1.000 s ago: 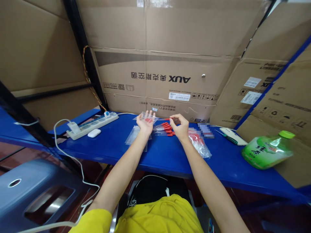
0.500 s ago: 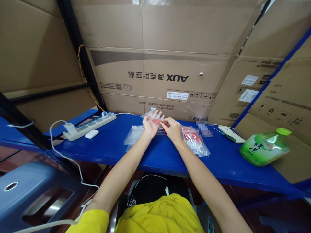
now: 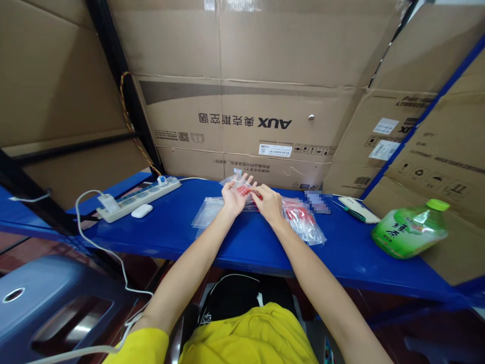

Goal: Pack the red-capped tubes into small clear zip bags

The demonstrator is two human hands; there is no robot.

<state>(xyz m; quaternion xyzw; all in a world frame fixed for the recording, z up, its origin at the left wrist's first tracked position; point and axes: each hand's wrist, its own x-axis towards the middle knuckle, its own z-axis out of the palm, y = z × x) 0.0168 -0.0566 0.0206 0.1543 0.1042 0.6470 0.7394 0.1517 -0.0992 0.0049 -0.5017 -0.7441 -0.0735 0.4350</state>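
A large brown cardboard box printed AUX (image 3: 242,126) fills the upper centre, behind a long blue metal shelf (image 3: 242,237) spanning the middle of the frame. At right, a green plastic tea bottle (image 3: 409,230) lies on its side; at left sits a white power strip (image 3: 138,198). At centre, a small clear plastic bag (image 3: 238,183) is held open-palmed by the left hand (image 3: 234,196), while a thin red-tipped piece (image 3: 250,191) is pinched by the right hand (image 3: 270,203) at the bag's mouth. More filled clear bags (image 3: 305,222) lie just right.
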